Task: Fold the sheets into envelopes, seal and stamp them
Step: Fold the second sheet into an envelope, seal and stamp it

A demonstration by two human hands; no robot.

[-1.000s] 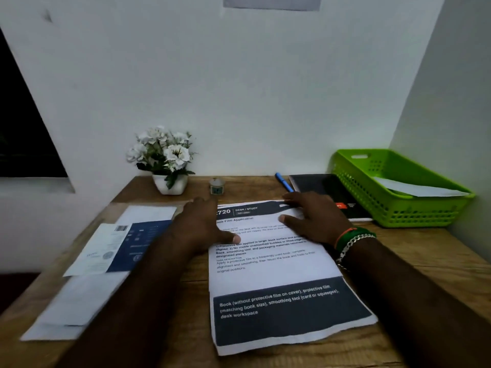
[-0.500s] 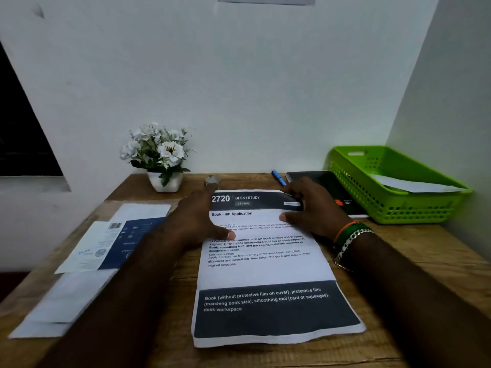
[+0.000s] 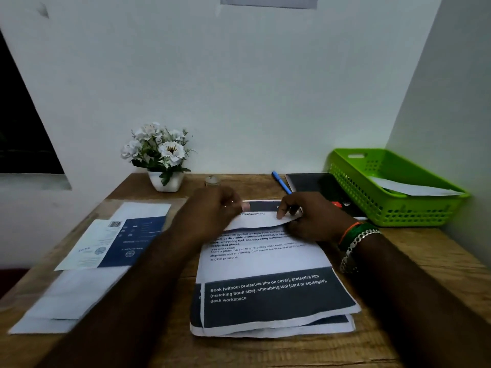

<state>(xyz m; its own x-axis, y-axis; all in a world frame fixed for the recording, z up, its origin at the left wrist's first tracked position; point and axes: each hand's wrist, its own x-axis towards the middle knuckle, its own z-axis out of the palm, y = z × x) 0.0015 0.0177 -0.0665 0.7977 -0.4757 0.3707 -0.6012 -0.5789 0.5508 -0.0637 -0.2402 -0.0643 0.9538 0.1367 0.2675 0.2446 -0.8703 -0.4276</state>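
Hands (image 3: 212,216) (image 3: 316,219) pinch top sheet's (image 3: 265,257) folded-over far edge.

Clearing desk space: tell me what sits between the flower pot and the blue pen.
In the head view, a small glass jar stands between flower pot and blue pen; otherwise bare wood.

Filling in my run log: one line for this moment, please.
step: first fold | left hand: pinches top edge of top sheet | right hand: pinches same edge | edge lifted, curling toward person | envelopes: none yet
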